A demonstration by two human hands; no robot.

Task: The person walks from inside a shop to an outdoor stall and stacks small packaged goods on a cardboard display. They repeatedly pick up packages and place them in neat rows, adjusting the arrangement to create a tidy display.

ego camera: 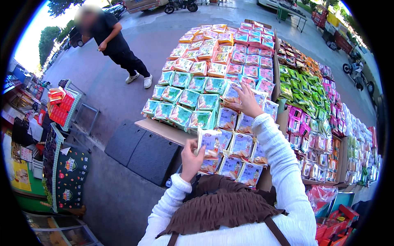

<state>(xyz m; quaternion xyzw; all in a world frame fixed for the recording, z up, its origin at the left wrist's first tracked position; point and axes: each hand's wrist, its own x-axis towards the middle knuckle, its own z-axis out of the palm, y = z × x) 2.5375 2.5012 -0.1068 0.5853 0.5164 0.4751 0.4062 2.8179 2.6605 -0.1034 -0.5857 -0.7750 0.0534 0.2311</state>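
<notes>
My left hand [191,156] holds a purple-and-white snack packet [210,142] upright at the near edge of the display, thumb on its front. My right hand [248,101] reaches farther in, fingers spread over a purple packet [231,93] in the same section; whether it grips that packet is unclear. More purple packets [241,144] lie in rows right in front of me. Green packets [189,97] adjoin them on the left. Beyond are orange packets [207,51] and pink packets [253,60].
Cardboard [163,130] edges the display's near left side. Black ramp blocks [141,150] lie on the ground beside it. Boxes of bright green packets [307,84] stand to the right. A person [112,40] stands far left. A stall table with a printed cloth [70,181] is at left.
</notes>
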